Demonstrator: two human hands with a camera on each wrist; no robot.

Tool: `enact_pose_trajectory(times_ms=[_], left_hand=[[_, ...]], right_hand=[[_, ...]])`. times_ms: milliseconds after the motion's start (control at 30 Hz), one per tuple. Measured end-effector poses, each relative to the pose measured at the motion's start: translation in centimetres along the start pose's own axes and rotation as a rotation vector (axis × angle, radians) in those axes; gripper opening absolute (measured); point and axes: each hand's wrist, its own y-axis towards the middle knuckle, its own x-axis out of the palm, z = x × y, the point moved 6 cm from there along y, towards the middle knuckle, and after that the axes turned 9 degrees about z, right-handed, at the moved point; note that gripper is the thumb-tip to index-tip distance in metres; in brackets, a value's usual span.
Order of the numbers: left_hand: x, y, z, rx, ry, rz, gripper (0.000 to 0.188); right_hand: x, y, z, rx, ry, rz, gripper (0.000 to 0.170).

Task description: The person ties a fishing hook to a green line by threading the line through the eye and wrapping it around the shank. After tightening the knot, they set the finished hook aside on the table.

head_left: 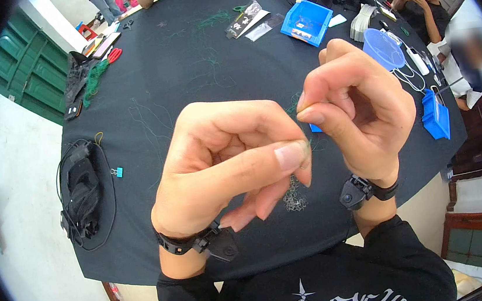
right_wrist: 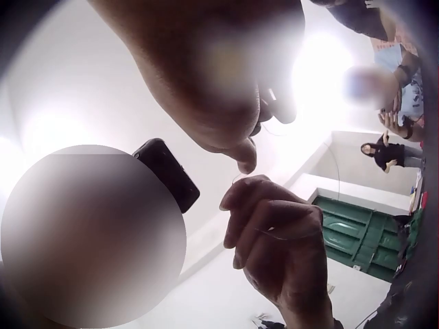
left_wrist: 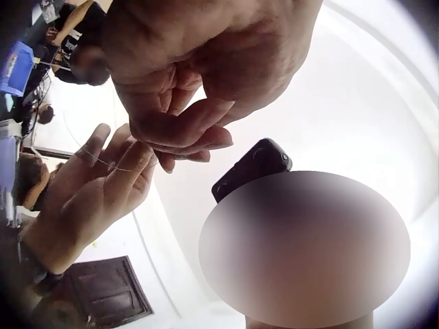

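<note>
Both hands are raised close together over the dark cloth. My left hand [head_left: 227, 158] pinches a fine greenish thread between thumb and forefinger, its other fingers curled beneath. Close on its right, my right hand [head_left: 365, 99] pinches the thread between thumb and forefinger tips. In the left wrist view the thin thread [left_wrist: 96, 159] crosses the right fingers. A strand also lies across the left hand [right_wrist: 281, 247] in the right wrist view. Behind the left fingertips, a small heap of silvery metal pieces [head_left: 294, 199] rests on the cloth, partly hidden.
Loose green threads [head_left: 206, 66] are spread over the black tablecloth [head_left: 137, 220]. Red-handled scissors [head_left: 115, 55] lie back left, a black cable bundle [head_left: 83, 190] on the left. A blue bin [head_left: 307, 23] and blue bowl [head_left: 383, 48] stand back right. Other people sit around the table.
</note>
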Motion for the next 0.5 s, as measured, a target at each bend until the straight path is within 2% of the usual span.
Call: enact_pose_trajectory(times_ms=[133, 300, 500], left_hand=[[0.07, 0.05, 0.62, 0.047, 0.021, 0.038, 0.018], [-0.19, -0.06, 0.98, 0.129, -0.013, 0.129, 0.019], [-0.70, -0.03, 0.83, 0.158, 0.033, 0.130, 0.018]], right_hand=[[-0.31, -0.10, -0.02, 0.044, -0.018, -0.019, 0.024], [0.05, 0.19, -0.43, 0.008, 0.032, -0.090, 0.029], [0.12, -0.10, -0.73, -0.022, 0.083, -0.114, 0.035]])
